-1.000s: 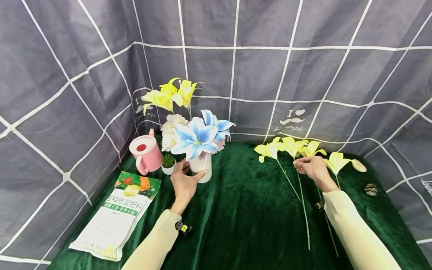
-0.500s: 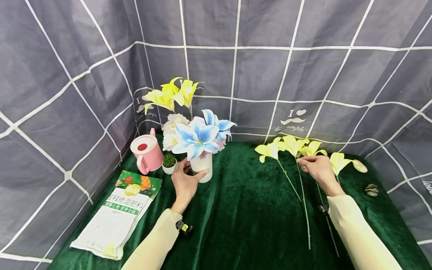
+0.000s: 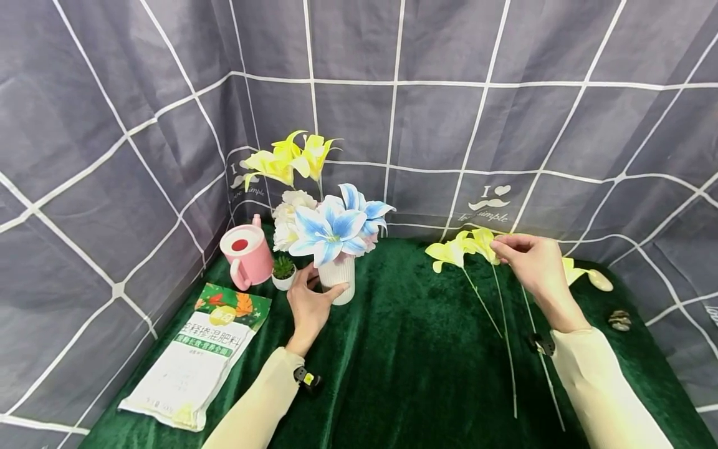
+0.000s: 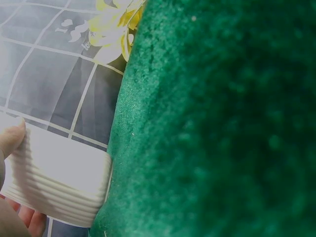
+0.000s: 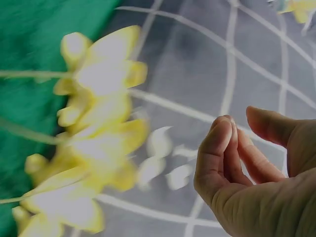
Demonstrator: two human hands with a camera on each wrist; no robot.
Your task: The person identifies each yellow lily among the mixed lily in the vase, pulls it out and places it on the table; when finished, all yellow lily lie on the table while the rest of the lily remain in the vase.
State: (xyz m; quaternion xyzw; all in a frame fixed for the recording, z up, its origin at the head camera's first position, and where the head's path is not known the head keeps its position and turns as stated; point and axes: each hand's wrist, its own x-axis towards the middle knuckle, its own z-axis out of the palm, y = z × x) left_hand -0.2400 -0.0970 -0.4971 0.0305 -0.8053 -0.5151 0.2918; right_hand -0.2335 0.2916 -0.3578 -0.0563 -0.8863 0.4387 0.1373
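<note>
My left hand (image 3: 308,305) grips the ribbed white vase (image 3: 339,280) low on its side, thumb in front. In the left wrist view the thumb presses the vase wall (image 4: 64,173), with fingertips showing beneath. Blue lilies (image 3: 328,227), a cream flower (image 3: 291,218) and taller yellow lilies (image 3: 275,165) rise above the vase. My right hand (image 3: 538,271) hovers over a row of yellow lilies (image 3: 447,251) lying at the back right. The right wrist view shows its thumb and curved fingers apart with nothing between them. In the head view this hand covers one lily's bloom.
Left of the vase stand a small potted succulent (image 3: 283,268) and a pink watering can (image 3: 247,255). A fertilizer bag (image 3: 191,362) lies nearer. A pale oval object (image 3: 600,280) and a striped stone (image 3: 619,320) lie at right. Gridded grey cloth (image 3: 437,125) hangs behind.
My right hand has risen slightly and moved right, away from the lily stem at its fingertips earlier; the lilies stay lying. My left hand keeps its grip on the vase.
</note>
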